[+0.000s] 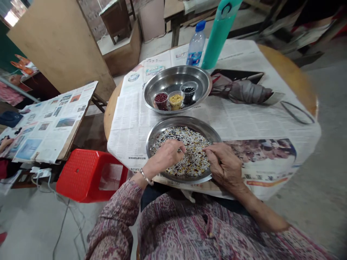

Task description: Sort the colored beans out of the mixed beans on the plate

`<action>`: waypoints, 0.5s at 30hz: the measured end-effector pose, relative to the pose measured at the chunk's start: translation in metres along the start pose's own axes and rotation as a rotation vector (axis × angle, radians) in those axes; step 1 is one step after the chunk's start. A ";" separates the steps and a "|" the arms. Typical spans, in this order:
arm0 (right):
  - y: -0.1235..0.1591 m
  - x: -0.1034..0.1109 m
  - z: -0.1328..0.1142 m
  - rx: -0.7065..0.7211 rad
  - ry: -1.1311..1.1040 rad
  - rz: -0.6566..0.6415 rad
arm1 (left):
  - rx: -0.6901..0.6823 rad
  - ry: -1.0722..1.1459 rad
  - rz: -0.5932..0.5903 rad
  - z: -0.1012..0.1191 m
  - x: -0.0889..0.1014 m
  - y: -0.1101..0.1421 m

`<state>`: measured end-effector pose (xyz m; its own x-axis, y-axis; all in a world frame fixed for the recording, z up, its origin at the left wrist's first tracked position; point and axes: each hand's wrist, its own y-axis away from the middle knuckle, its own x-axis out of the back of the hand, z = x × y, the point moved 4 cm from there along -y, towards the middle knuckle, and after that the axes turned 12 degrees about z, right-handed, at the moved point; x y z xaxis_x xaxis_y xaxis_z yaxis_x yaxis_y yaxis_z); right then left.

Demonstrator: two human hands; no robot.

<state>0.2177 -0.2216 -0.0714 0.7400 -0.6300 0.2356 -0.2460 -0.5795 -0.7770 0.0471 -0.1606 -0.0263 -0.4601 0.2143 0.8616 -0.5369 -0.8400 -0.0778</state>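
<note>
In front of me a round steel tray point(152, 131) holds a loose mix of white, yellow and dark grains and beans point(189, 139). My left hand point(169, 153) hovers over the left part of the mix, its fingers curled in; what they hold, if anything, is hidden. At the tray's right side is my right hand point(225, 162), thumb and forefinger pinched together on something too small to name. Behind it, a second steel basin point(173, 77) contains clear cups of red beans point(161, 101), yellow beans point(175, 101) and black beans point(189, 93).
Newspaper point(130, 119) covers the round table. Toward the back stand a water bottle point(196, 45) and a tall green bottle point(221, 36). A folded grey umbrella point(244, 90) lies at the right. On my left are a red stool point(81, 173) and another newspaper-covered table point(56, 119).
</note>
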 end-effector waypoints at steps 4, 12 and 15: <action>0.000 0.000 0.001 -0.018 0.000 -0.011 | -0.148 0.008 -0.104 0.019 -0.013 0.028; 0.000 0.002 -0.001 -0.036 0.018 -0.005 | -0.506 -0.275 -0.033 0.039 -0.024 0.017; -0.001 0.003 -0.002 -0.038 0.026 -0.010 | -0.467 -0.319 -0.010 0.030 -0.023 -0.004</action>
<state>0.2192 -0.2239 -0.0690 0.7257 -0.6375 0.2586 -0.2631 -0.6045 -0.7519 0.0807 -0.1771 -0.0305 -0.2556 -0.0013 0.9668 -0.8293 -0.5136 -0.2199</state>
